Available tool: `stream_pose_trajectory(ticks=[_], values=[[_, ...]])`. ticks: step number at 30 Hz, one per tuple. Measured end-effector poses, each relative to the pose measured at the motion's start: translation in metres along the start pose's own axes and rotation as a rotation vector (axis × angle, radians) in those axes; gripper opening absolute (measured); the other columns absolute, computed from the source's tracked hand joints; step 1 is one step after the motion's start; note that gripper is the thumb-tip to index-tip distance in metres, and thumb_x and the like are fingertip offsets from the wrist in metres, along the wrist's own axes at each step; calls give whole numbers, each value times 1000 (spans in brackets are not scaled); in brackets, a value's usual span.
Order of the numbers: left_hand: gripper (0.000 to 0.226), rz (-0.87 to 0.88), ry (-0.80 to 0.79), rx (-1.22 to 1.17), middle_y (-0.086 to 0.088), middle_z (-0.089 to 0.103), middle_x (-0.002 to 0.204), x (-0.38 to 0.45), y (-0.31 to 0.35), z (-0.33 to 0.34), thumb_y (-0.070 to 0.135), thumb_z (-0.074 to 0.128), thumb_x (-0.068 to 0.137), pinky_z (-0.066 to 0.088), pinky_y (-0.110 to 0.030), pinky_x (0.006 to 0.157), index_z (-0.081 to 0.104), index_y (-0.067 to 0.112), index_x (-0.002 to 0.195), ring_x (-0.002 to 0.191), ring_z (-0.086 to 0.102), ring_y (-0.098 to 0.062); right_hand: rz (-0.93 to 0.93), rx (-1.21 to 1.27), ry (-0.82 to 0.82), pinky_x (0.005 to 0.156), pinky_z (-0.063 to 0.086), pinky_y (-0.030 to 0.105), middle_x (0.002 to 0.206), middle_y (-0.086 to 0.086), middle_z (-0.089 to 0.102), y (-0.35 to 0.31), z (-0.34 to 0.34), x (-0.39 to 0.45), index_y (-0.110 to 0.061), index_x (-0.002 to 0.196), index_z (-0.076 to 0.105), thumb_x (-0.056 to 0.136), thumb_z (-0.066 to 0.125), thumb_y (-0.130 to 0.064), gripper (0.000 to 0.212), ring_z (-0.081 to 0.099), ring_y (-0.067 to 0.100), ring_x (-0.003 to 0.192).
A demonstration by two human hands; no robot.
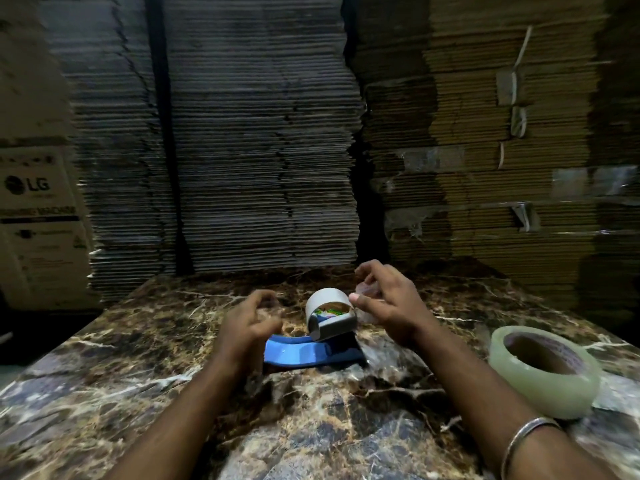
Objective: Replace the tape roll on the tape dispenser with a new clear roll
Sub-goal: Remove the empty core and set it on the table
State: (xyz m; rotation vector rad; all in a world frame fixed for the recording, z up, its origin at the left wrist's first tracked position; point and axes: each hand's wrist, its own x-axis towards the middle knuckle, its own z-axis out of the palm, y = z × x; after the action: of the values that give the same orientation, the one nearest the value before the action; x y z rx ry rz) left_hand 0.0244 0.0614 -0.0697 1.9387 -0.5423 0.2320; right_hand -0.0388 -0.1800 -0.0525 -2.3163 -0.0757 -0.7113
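Head view, blue tape dispenser [311, 351] (handle flat), bare grey core [325, 299], new clear roll [543, 372]

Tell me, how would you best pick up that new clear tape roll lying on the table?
The clear tape roll lies flat on the marble table, hole upward. Probably come from above with the nearer right hand, thumb in the core and fingers over the outer rim.
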Motion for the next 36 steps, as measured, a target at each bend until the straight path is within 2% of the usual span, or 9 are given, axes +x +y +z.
stream_pose_trajectory(ticks=[2,6,10,16,20,24,27,31,36], values=[[56,84,147,-21,-5,70,101,-5,14,2,36,55,59,50,-24,58,64,17,110,79,66,-20,-12,-79,53,82,54,40,105,-8,51,2,-1,-1,-30,119,55,78,53,-58,49,58,10,96],[54,284,216,96,5,63,115,-18,53,28,21,57,66,43,-9,79,61,16,119,102,58,-10,-37,-204,272,73,52,38,94,-7,54,3,-1,-1,-27,104,59,87,41,-53,37,55,15,89],[47,406,156,9,7,62,117,-23,97,71,27,58,71,45,-25,92,61,19,118,110,54,-6,-44,-120,578,66,48,40,79,1,59,3,-12,-3,-18,89,59,94,37,-38,30,55,19,75],[32,285,273,-247,2,62,105,-24,119,135,20,57,75,47,-32,89,60,17,107,99,56,-10,105,29,864,58,48,37,70,0,61,9,-29,-3,-19,82,58,94,36,-36,31,57,21,66],[29,328,161,-191,2,61,105,-35,88,158,28,51,81,49,-41,88,57,23,110,101,58,-15,207,32,907,59,47,35,71,1,64,14,-31,-5,-18,80,60,92,38,-38,32,60,23,68],[25,323,61,-252,7,64,107,-41,82,158,28,48,87,49,-36,88,58,28,110,102,59,-10,202,21,933,60,50,37,72,1,67,5,-36,-4,-20,83,62,89,44,-37,25,62,24,69],[25,300,31,-251,12,64,104,-46,81,158,31,48,87,49,-35,86,58,28,110,99,60,-7,187,-54,901,60,46,30,73,-1,68,-4,-39,-10,-20,85,64,87,52,-29,15,62,21,70],[26,253,-24,-209,6,67,99,-48,82,160,39,46,85,50,-37,80,58,27,104,93,61,-13,317,-153,798,54,39,26,70,-3,66,-13,-54,-19,-20,82,65,84,52,-30,17,61,19,66],[26,237,-55,-133,-1,68,91,-43,79,161,42,46,82,49,-40,74,57,24,97,87,61,-22,506,-445,542,62,47,31,72,-4,62,-16,-77,-47,-24,78,60,76,54,-42,19,59,19,68]])
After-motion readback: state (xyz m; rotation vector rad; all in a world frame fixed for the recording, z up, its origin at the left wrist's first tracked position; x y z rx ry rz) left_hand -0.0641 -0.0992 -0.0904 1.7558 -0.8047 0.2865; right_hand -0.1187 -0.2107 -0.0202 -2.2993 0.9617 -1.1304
